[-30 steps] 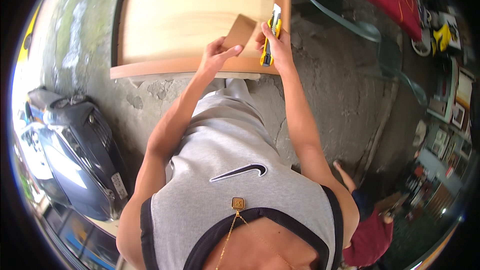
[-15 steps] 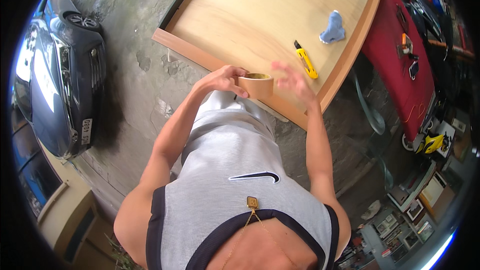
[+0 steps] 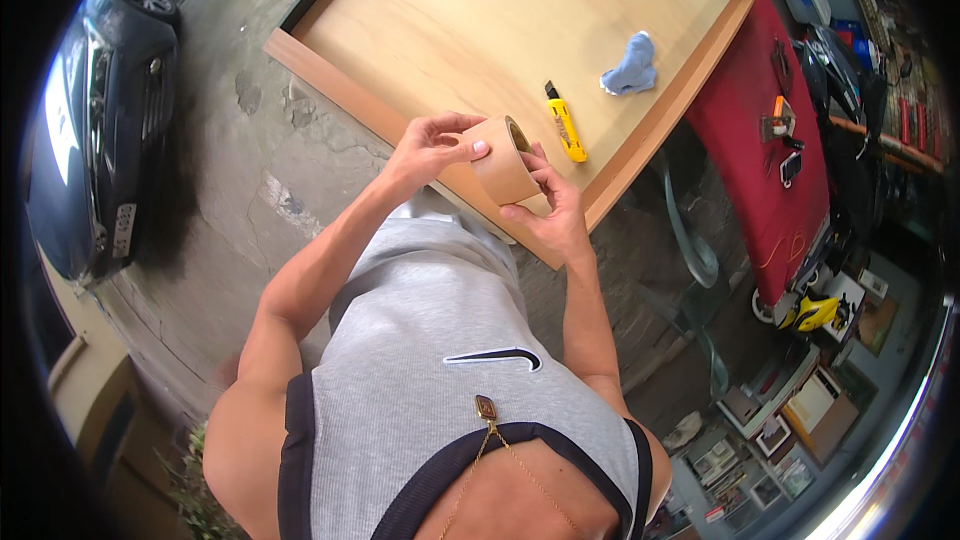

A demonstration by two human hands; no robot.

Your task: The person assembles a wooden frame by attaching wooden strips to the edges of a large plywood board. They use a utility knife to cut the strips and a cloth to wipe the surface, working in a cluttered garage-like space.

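Two hands share one roll of brown packing tape (image 3: 503,162), held up over the near edge of the plywood panel (image 3: 480,30). It looks light and stiff, best gripped by its rim. Your left hand (image 3: 432,145) curls fingers onto its face; your right hand (image 3: 545,208) cups it underneath, half closed.

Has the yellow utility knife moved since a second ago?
Yes. The yellow utility knife was held at the wooden panel's near edge; now it lies on the panel, beyond the right hand, near the blue cloth.
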